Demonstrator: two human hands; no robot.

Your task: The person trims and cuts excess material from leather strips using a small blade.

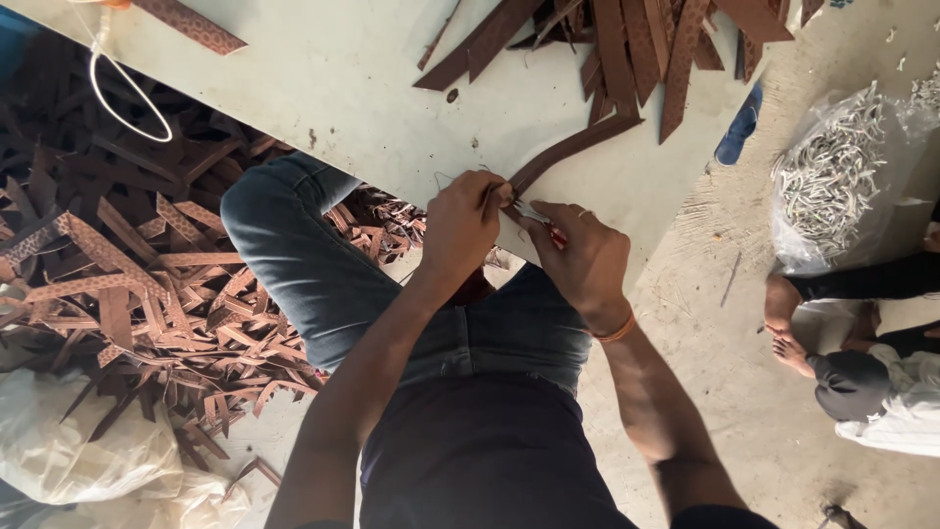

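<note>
1. My left hand (pixel 460 227) pinches the near end of a brown leather strap (pixel 568 149), fingers closed tight around it at the edge of the pale board (pixel 343 69).
2. My right hand (pixel 586 257) is closed on a small tool with a red handle (pixel 554 235), its tip touching that same strap end.
3. I judge the work well under way but far from done: a pile of straps (pixel 646 44) waits at the board's far side.
4. A far bigger heap of straps (pixel 147 284) lies on the floor beside my left knee; finished or not, I cannot tell.
5. Another person (pixel 862 377) sits near a bag of metal pieces (pixel 832 171).
</note>
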